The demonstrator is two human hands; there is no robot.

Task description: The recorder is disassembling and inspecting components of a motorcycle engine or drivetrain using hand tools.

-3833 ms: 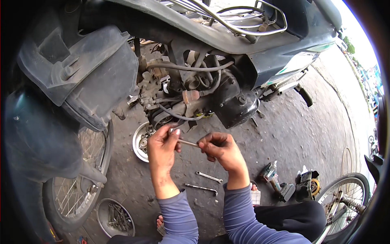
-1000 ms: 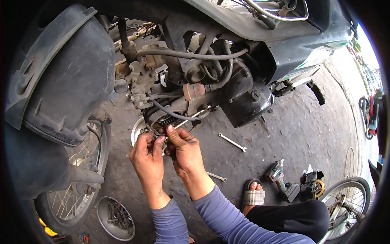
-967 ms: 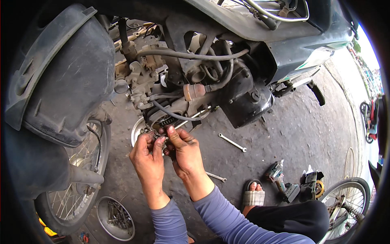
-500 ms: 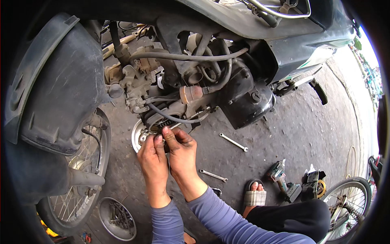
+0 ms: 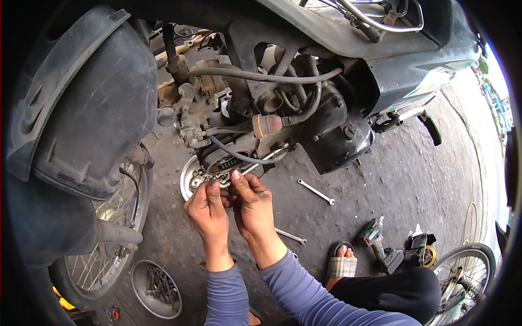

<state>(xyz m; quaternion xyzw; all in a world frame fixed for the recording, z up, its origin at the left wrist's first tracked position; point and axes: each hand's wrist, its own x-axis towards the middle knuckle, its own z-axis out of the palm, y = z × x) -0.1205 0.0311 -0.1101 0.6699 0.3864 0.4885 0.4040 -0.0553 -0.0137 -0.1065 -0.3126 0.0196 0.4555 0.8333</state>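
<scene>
Keeping a light, steady touch is advised while the left hand (image 5: 209, 214) and right hand (image 5: 254, 211) are held close together beside the engine (image 5: 323, 133), though what is gripped cannot be told.

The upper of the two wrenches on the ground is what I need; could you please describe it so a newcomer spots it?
Find the motorcycle's black engine cover, right of centre. Just below it in the picture, on the ground, lies a slim silver wrench, slanting down to the right. Unlike the lower wrench, partly hidden by the right arm, it shows both ends.
</scene>
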